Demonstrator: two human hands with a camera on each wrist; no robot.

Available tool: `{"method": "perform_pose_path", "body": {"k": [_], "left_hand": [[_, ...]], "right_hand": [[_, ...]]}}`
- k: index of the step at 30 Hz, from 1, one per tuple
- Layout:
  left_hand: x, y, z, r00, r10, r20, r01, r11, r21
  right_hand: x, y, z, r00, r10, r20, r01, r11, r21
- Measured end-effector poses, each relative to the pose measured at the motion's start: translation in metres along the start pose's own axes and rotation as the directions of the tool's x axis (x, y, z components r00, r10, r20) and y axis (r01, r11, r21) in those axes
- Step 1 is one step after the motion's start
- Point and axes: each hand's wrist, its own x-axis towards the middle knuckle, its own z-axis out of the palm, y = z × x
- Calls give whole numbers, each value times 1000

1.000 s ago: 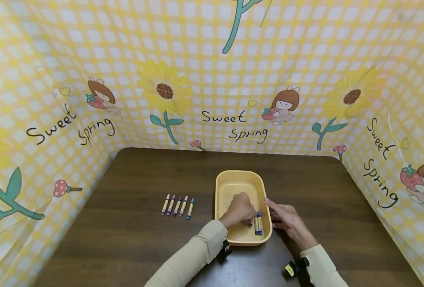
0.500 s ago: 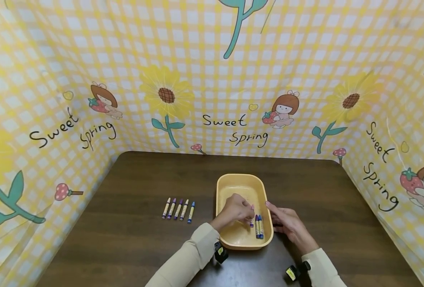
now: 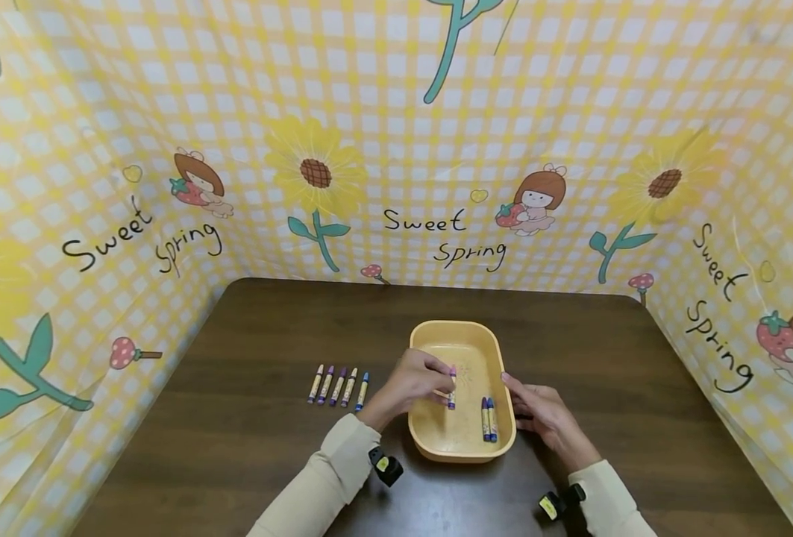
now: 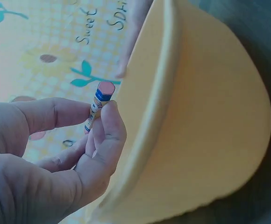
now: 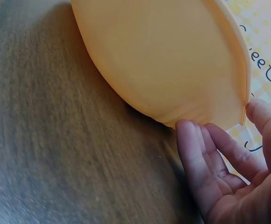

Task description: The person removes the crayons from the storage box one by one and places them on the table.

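Observation:
A yellow plastic tub (image 3: 458,332) (image 4: 205,116) (image 5: 163,51) stands on the brown table. My left hand (image 3: 418,380) (image 4: 96,135) pinches a pink crayon (image 3: 452,386) (image 4: 97,108) between thumb and fingers, lifted over the tub's left side. Two blue crayons (image 3: 489,419) lie inside the tub at its right. My right hand (image 3: 533,409) (image 5: 210,154) rests against the tub's right outer wall with fingers straight, thumb at the rim.
Several crayons (image 3: 339,385) lie side by side in a row on the table left of the tub. A yellow checked backdrop (image 3: 396,149) with sunflowers walls the table on three sides.
My left hand has lifted a pink crayon off the tub floor and moved it up and to the left. The right hand stays at the tub's wall.

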Motion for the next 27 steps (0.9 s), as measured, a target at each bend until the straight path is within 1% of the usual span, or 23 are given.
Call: {"method": "perform_pose_path", "body": {"k": [6, 10, 14, 19, 22, 27], "left_hand": [[-11, 5, -23, 1000, -4, -5, 4, 1000, -30], [-18, 9, -37, 1000, 2, -14, -3, 999, -37], [-23, 12, -53, 999, -3, -46, 1, 999, -37], [-28, 15, -76, 995, -16, -101, 11, 999, -47], [-31, 13, -91, 991, -38, -126, 31, 998, -58], [-36, 5, -115, 987, -75, -143, 67, 996, -63]], "right_hand": [[-2, -1, 0, 999, 3, 32, -4, 1000, 8], [-1, -3, -2, 998, 20, 57, -20, 1000, 15], [-1, -5, -3, 997, 32, 76, -33, 999, 9], [0, -8, -3, 997, 35, 62, -36, 999, 10], [0, -9, -3, 998, 34, 61, -34, 999, 6], [-2, -10, -4, 997, 42, 69, -43, 999, 6]]}}
